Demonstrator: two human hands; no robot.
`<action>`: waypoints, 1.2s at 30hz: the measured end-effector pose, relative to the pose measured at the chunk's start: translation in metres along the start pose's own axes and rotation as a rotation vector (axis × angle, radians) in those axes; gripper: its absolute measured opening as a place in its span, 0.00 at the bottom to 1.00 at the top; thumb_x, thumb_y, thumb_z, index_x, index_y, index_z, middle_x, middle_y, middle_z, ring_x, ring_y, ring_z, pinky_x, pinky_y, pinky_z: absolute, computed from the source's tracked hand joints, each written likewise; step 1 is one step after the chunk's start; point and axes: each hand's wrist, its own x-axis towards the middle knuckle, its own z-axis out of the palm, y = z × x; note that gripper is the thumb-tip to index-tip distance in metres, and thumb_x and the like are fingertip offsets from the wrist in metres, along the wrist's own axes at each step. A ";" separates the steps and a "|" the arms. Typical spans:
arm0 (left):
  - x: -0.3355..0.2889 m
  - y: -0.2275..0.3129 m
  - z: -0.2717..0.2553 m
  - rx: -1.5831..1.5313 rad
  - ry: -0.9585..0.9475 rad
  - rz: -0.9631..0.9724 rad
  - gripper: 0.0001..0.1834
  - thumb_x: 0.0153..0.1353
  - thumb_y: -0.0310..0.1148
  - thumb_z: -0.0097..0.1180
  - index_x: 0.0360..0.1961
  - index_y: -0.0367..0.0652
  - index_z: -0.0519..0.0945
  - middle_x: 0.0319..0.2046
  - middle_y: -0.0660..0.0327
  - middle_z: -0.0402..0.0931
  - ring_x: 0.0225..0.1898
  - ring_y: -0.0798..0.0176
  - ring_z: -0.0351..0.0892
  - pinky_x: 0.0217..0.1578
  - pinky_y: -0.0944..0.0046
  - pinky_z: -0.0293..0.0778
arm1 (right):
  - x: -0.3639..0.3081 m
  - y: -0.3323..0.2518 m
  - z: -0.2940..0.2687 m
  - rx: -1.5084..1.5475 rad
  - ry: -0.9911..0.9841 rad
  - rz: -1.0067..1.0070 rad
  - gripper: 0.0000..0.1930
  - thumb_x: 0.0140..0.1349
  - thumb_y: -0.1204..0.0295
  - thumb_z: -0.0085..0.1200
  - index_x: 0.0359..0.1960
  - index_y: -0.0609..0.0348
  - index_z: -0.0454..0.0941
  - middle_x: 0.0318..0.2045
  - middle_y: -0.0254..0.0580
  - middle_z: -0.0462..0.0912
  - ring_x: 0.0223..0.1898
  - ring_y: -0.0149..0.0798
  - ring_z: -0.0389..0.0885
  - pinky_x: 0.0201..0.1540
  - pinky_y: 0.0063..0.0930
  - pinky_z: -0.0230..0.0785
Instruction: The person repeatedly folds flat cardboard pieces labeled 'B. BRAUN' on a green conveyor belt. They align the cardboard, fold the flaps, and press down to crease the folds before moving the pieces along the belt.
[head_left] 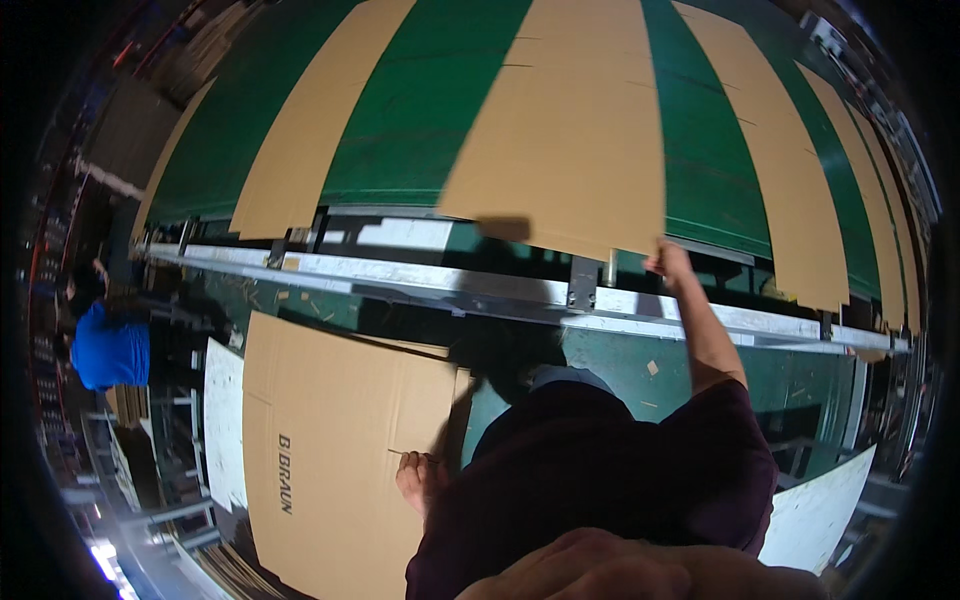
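My right hand [670,262] is stretched ahead, fingers closed at the near right corner of a flat brown cardboard sheet [575,130]. That sheet lies on a green conveyor belt [420,110], its near edge sticking out past the belt. Low on the left, my left hand [416,480] is closed, and a thin stick-like thing [400,452] pokes out of it; its exact kind is too small to tell. Beneath that hand lies another large cardboard sheet [330,430] with dark print. Whether the hand touches this sheet I cannot tell.
More cardboard sheets [310,120] lie spaced along the belt on both sides. A metal rail [400,280] runs along its near side. A person in a blue top [110,348] stands at the far left. White panels [825,510] flank me, and scraps [652,368] litter the green floor.
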 end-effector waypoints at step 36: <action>0.014 0.038 -0.015 -0.023 -0.081 -0.358 0.21 0.48 0.27 0.63 0.46 0.34 0.77 0.48 0.50 0.75 0.56 0.45 0.70 0.56 0.50 0.67 | 0.010 -0.075 0.206 0.428 -0.587 -0.028 0.06 0.60 0.76 0.53 0.38 0.64 0.74 0.29 0.42 0.80 0.25 0.35 0.80 0.26 0.25 0.77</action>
